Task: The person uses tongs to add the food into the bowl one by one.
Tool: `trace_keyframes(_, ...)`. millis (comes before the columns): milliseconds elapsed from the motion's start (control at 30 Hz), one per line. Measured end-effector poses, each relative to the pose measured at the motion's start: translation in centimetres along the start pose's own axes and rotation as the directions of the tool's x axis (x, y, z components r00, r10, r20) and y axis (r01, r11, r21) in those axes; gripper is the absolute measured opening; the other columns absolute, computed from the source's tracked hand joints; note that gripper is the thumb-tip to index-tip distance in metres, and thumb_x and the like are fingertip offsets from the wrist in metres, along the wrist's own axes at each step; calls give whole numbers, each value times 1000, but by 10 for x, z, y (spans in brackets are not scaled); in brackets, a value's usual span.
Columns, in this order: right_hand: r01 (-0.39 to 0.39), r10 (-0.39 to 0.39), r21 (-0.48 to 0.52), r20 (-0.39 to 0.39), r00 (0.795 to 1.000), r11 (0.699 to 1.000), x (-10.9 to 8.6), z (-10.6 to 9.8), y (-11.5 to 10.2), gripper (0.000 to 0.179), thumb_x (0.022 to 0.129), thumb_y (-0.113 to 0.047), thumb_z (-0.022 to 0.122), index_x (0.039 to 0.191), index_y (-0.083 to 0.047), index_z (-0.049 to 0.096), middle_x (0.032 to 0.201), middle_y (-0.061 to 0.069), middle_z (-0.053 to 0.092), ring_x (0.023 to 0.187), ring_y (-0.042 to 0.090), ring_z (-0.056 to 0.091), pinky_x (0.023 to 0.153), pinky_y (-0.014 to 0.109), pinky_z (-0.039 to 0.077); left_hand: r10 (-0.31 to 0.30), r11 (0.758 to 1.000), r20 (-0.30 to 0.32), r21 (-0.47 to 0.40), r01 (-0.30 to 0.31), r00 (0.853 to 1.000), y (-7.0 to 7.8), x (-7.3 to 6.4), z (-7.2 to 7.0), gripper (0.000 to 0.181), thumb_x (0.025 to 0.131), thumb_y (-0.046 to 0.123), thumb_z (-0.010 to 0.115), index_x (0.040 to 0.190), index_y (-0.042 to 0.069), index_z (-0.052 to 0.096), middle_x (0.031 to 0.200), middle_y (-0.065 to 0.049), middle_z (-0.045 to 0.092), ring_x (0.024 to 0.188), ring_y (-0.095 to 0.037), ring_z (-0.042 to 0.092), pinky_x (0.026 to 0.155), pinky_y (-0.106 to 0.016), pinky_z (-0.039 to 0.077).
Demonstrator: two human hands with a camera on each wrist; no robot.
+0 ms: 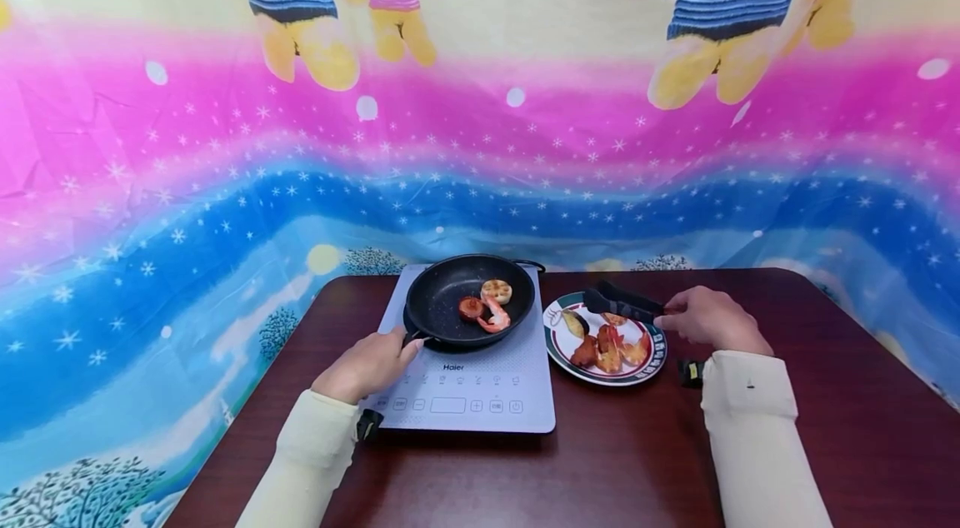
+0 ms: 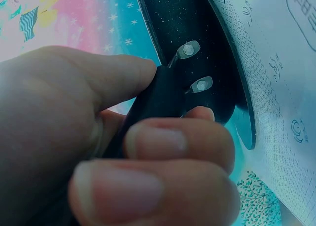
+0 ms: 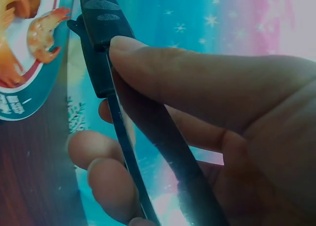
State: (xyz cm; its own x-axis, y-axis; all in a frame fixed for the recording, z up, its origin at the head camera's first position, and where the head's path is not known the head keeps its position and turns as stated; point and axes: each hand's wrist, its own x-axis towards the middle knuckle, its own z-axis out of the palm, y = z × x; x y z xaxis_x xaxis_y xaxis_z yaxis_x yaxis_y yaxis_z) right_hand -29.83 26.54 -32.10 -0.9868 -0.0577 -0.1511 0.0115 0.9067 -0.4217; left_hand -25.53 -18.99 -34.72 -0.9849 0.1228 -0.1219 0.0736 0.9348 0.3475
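My left hand [image 1: 372, 363] grips the handle [image 2: 148, 105] of a black frying pan [image 1: 442, 303], thumb on one side and fingers curled round the other. Inside the pan lie a shrimp [image 1: 495, 316], a round reddish slice [image 1: 471, 309] and a pale round piece with brown marks [image 1: 497, 291]. My right hand [image 1: 712, 318] holds a pair of tongs [image 3: 111, 63] with black tips and metal arms, pinched between thumb and fingers. The tongs' black heads are over the far side of a plate [image 1: 555, 349] bearing several food pieces; whether they hold any piece cannot be told.
Under the pan is a white induction cooker [image 1: 540, 411] with a control panel; a black cord [image 1: 532, 265] shows behind it. The dark wooden table [image 1: 615, 461] meets a printed cloth backdrop [image 1: 480, 136] at its far edge. The plate stands right of the cooker.
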Motion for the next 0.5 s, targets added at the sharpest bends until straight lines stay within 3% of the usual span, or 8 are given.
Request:
trace_keyframes(133,-6,6,-10,-1,1000,1000,6,4,4,61,89,-41,67,127,6,56,95,16,65,84,28,60,66,45,47,-4,1000,1,-12,4,1000,-2,0,0,50,101,38,47,135,1,47,102,-15,58,66,-22,53,56,-36,44)
trace_keyframes(300,5,-8,-71,-42,999,997,8,12,6,58,88,-39,68,123,6,59,113,28,61,94,40,58,68,54,45,4,999,4,-38,-4,1000,-1,0,2,50,102,38,46,136,2,47,107,-16,59,61,-22,52,51,-36,43)
trace_keyframes(500,46,-62,-154,-98,993,987,10,26,1,50,86,-36,71,117,3,64,106,25,63,84,35,58,64,52,46,2,999,-4,-44,-3,1000,-1,-1,1,51,102,39,46,137,2,46,112,-18,59,57,-23,52,49,-36,43)
